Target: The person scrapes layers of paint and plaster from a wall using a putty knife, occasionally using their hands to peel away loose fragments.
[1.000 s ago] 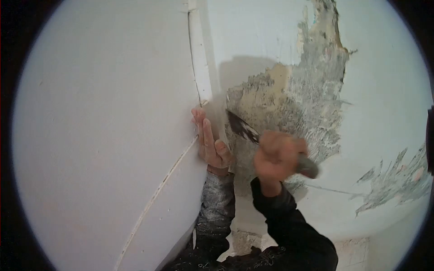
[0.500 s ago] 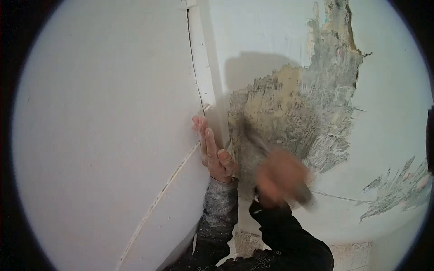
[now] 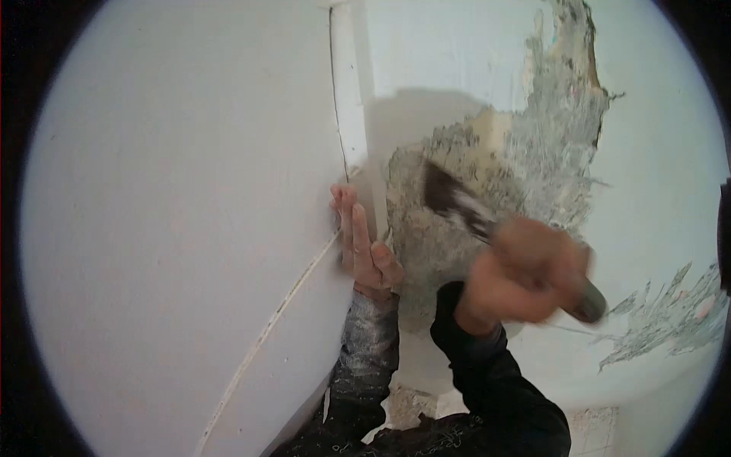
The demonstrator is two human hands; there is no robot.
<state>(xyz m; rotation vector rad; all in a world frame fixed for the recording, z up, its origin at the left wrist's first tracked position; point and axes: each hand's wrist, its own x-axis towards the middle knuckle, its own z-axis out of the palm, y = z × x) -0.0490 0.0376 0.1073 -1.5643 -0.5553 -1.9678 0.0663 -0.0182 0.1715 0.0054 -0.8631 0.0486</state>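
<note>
My left hand (image 3: 364,247), dusted with white powder, is stretched out along the corner, its fingers extended against the white panel (image 3: 183,198) and its edge. In my right hand (image 3: 529,270) is a scraper (image 3: 454,199), its handle running through the closed fist and its end sticking out at lower right. The flat dark blade, with pale smears on it, points up and left in front of a bare patch (image 3: 548,145) where the wall's white coat is gone and rough grey and tan show. A narrow white strip (image 3: 349,91) rises above my left fingertips, with a dark crack along its left side.
A pale, rough-edged seam (image 3: 266,327) runs diagonally across the left panel toward the corner. A second scraped patch (image 3: 670,324) lies low on the right wall (image 3: 655,183). At the bottom, a patch of rough, broken surface (image 3: 411,404) shows between my dark sleeves.
My right hand has moved right and up with the scraper, and the blade now shows more clearly. My left hand stays nearly in the same place at the corner.
</note>
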